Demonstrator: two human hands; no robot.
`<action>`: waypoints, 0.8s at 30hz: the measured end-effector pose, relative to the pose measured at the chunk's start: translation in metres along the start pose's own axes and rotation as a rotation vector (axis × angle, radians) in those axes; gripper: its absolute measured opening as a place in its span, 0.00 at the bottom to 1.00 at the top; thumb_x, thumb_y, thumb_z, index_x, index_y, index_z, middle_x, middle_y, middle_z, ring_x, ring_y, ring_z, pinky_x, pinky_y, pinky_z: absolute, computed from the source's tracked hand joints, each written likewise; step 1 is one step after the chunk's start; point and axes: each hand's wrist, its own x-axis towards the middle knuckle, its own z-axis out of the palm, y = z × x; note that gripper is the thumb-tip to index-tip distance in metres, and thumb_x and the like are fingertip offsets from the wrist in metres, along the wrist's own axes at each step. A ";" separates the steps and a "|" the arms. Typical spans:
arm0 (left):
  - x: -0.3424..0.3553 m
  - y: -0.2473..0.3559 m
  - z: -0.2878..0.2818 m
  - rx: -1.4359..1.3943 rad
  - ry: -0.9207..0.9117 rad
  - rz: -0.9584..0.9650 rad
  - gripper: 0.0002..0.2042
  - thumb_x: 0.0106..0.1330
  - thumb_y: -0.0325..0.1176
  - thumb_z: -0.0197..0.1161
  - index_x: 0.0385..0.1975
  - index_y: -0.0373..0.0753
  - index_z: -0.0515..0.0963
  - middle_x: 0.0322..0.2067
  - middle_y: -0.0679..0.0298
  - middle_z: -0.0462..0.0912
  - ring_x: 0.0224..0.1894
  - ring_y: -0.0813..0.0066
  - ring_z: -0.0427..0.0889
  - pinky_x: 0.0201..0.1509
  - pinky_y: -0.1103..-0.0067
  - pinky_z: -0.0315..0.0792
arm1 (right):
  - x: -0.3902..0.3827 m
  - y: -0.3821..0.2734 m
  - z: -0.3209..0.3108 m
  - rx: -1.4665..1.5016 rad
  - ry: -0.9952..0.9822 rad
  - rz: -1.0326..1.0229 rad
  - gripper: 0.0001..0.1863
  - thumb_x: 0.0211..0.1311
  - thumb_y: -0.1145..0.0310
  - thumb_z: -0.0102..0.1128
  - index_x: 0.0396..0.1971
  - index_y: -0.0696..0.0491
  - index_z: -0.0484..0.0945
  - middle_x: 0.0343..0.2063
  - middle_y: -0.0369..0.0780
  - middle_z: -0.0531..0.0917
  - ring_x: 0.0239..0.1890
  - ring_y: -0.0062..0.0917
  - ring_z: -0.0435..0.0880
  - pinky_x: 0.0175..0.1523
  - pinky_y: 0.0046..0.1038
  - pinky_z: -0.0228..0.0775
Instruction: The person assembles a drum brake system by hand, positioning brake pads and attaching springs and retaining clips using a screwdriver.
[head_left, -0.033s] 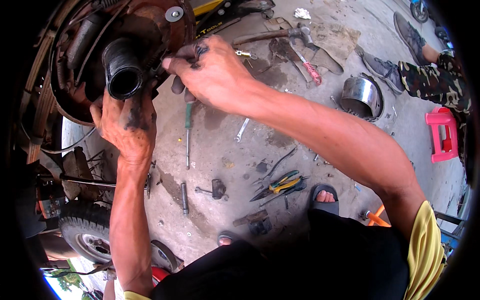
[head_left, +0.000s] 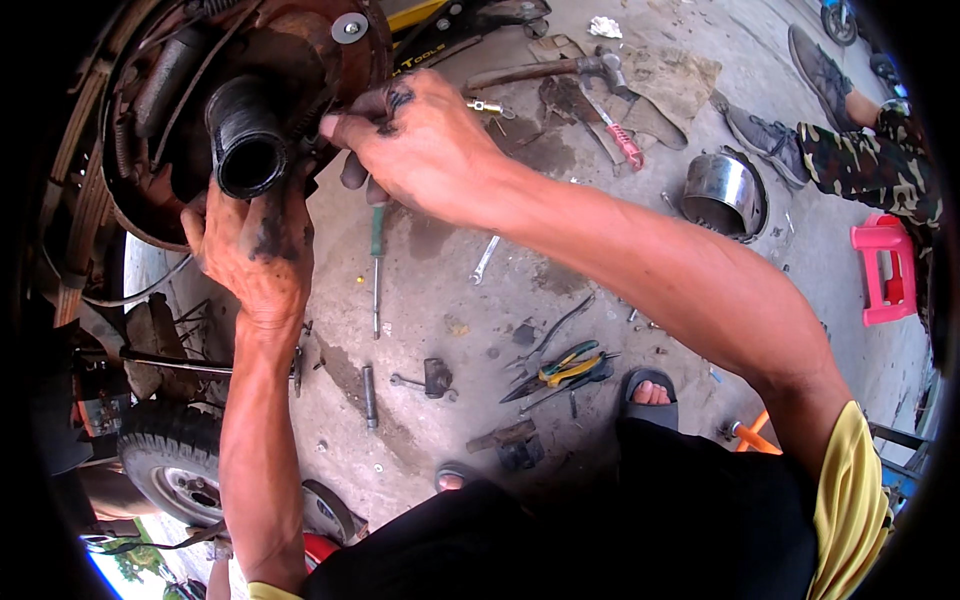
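1) In the head view, at upper left: a black hollow cylindrical tube of greasy look (head_left: 245, 108), in front of a round rusty-brown metal plate (head_left: 350, 62), with its dark round opening well visible
2) Just below this opening: the bare left hand (head_left: 255, 235), with black stains on the back, fingers going up behind the tube and mostly hidden; cannot tell whether clamped on it or only supporting it
3) More to the right, by the edge of the plate: the bare right hand (head_left: 425, 140), also stained black, with thumb and forefinger bent close together; cannot tell whether around something small
4) Both hands near each other, but apart
5) Below the right hand: a long screwdriver with green handle (head_left: 376, 240), its top end hidden behind the fingers
6) On the grey concrete floor (head_left: 430, 300): a silver steel wrench (head_left: 484, 262), a hammer with brown wooden handle (head_left: 530, 72), pliers with yellow and green handles (head_left: 572, 368), and a shiny round metal drum (head_left: 720, 178)
7) Near the right rim: a pink plastic stool (head_left: 873, 238)
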 end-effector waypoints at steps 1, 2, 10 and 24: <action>0.000 0.000 0.000 -0.009 0.007 0.009 0.08 0.57 0.32 0.71 0.37 0.46 0.87 0.37 0.63 0.84 0.40 0.63 0.81 0.46 0.68 0.67 | 0.002 -0.002 0.001 0.024 -0.005 0.011 0.19 0.67 0.59 0.59 0.28 0.62 0.83 0.19 0.39 0.84 0.18 0.21 0.82 0.26 0.25 0.74; 0.000 0.000 0.000 -0.017 0.013 0.017 0.08 0.57 0.31 0.71 0.37 0.46 0.87 0.37 0.63 0.84 0.40 0.63 0.80 0.46 0.68 0.67 | 0.004 -0.004 0.003 0.047 -0.010 0.022 0.20 0.67 0.59 0.58 0.27 0.62 0.83 0.19 0.40 0.84 0.18 0.21 0.81 0.26 0.25 0.74; 0.000 -0.005 -0.001 -0.030 -0.008 0.070 0.12 0.53 0.29 0.72 0.38 0.43 0.82 0.38 0.62 0.82 0.42 0.62 0.81 0.41 0.66 0.68 | 0.019 -0.004 0.020 0.143 0.042 0.044 0.15 0.66 0.65 0.57 0.25 0.61 0.81 0.19 0.40 0.83 0.18 0.20 0.80 0.25 0.25 0.72; -0.024 -0.019 -0.034 -0.167 -0.104 0.195 0.14 0.53 0.22 0.71 0.40 0.37 0.81 0.43 0.59 0.81 0.53 0.54 0.76 0.63 0.58 0.68 | 0.009 -0.019 0.017 0.445 0.058 0.276 0.10 0.62 0.70 0.60 0.26 0.61 0.80 0.18 0.40 0.83 0.17 0.23 0.80 0.24 0.27 0.74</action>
